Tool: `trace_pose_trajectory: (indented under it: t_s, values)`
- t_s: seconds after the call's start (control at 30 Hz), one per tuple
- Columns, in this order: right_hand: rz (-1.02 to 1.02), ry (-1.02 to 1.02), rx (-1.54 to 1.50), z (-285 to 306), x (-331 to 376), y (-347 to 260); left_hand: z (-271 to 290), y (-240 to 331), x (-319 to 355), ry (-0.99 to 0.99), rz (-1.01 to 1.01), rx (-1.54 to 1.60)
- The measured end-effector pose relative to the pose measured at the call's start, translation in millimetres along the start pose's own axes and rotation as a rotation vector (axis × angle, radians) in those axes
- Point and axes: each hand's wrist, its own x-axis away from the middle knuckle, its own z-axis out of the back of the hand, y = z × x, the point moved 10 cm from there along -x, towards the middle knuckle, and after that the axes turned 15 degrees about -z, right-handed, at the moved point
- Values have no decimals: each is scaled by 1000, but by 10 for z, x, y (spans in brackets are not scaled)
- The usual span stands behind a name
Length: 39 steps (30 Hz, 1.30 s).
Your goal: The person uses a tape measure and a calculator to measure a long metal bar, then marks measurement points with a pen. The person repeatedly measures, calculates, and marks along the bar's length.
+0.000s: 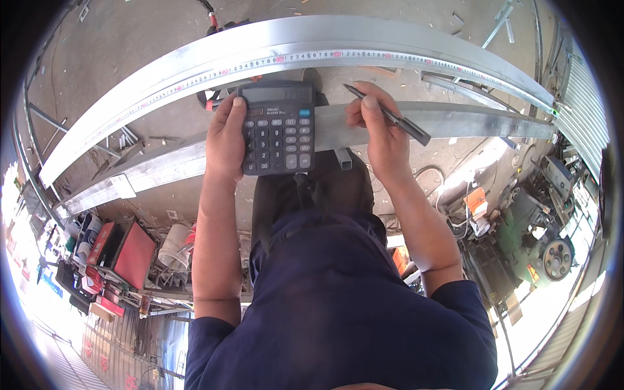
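My left hand (225,140) grips a black desk calculator (279,140) by its left side, the thumb lying on the front near the screen. The screen shows digits. In my right hand (385,133) a dark marker pen (411,129) is held between thumb and fingers, slanting, its narrow end toward the upper left. Beyond both hands a long silver metal beam (312,40) runs across the view, with a tape measure (257,64) stretched along its near edge. A second metal beam (448,122) passes behind the calculator and the right hand, nearer to me.
A short square tube end (342,160) sticks out from the nearer beam above my legs. At the left stands a red toolbox-like case (133,253) with a white bucket (174,246) beside it. A green machine with a wheel (557,259) is at the right. Metal offcuts lie on the concrete floor.
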Motion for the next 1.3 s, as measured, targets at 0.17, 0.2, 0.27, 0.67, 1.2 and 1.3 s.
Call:
trace_pose_trajectory:
  t_s: [0.17, 0.2, 0.27, 0.67, 1.2, 1.3]
  values:
    - [-8, 5, 74, 15, -366, -107, -166, 37, -172, -169, -101, -108]
    - [3, 10, 77, 9, -452, -139, -177, 25, -213, -187, -102, -122]
    - [22, 18, 81, -26, -607, -191, -169, 9, -260, -234, -82, -157]
    - [101, 63, 270, -212, -1146, -289, -170, -71, -337, -217, -25, -90]
    - [335, 142, 396, -184, -1152, -332, -171, -90, -404, -235, -30, -104]
    - [335, 141, 419, -185, -1146, -337, -193, -61, -383, -244, -32, -106]
